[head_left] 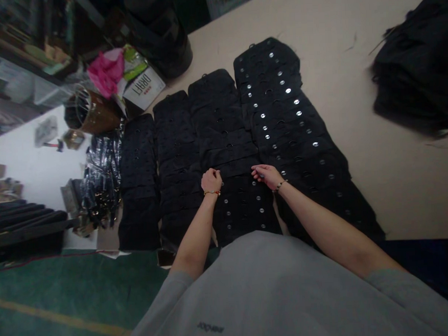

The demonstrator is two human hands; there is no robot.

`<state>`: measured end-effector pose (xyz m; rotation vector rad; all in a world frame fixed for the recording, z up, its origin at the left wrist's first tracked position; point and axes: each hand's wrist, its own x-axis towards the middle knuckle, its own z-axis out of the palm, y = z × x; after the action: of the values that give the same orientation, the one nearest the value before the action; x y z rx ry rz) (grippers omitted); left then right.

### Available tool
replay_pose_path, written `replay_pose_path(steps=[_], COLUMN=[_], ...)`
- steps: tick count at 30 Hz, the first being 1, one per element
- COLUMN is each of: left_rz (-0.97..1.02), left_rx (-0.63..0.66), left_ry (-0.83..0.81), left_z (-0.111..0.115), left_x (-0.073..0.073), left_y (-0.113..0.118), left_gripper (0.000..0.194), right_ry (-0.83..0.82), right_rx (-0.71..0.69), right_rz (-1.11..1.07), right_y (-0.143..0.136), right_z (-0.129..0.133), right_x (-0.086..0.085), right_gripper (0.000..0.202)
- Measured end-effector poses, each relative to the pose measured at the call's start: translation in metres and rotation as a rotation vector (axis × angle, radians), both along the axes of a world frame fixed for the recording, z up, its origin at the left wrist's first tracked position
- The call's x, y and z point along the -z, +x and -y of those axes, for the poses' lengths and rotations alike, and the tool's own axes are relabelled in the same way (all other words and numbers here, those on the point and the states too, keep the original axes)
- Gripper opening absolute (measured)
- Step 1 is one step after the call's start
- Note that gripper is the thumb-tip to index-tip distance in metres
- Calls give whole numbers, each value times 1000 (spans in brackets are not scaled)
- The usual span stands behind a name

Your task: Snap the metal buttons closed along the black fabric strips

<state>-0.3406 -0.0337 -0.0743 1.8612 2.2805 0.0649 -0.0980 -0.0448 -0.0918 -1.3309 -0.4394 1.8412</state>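
Observation:
Overlapping black fabric pieces [225, 114] lie in a long row in front of me, one of several rows on the table. Near the lower part of this row, my left hand [211, 180] is closed with its fingers curled at the left edge; whatever it holds is hidden. Level with it on the right side, my right hand [267, 176] is closed in a pinch, with something small and greyish between the fingers, too small to name. Shiny round metal discs [262, 211] sit in two columns on the pieces below my hands. The row to the right [281, 122] carries similar discs along its length.
More black rows [138, 181] lie to the left, beside plastic-wrapped bundles [102, 167]. Behind them stand a brown container [93, 113], a white box [144, 90] with pink plastic, and a black bin [168, 42]. A black fabric pile [419, 73] rests on the beige table [345, 51].

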Motion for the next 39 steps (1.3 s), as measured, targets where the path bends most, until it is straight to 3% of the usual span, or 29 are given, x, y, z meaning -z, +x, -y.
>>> replay_pose_path(steps=[12, 17, 25, 32, 39], left_rz=[52, 147, 244, 265, 226], left_rx=[-173, 2, 201, 163, 136], left_ry=[-2, 161, 227, 243, 168], left_z=[-1, 9, 11, 7, 10], left_x=[5, 17, 29, 29, 19], left_y=[10, -1, -23, -25, -20], left_gripper=[26, 22, 26, 23, 26], right_ry=[8, 27, 41, 41, 51], right_rx=[9, 15, 10, 13, 9], right_rz=[1, 0, -3, 3, -4], right_y=[1, 0, 0, 0, 0], right_z=[3, 4, 4, 4, 4], right_x=[8, 14, 20, 20, 20], right_gripper=[10, 13, 11, 12, 13])
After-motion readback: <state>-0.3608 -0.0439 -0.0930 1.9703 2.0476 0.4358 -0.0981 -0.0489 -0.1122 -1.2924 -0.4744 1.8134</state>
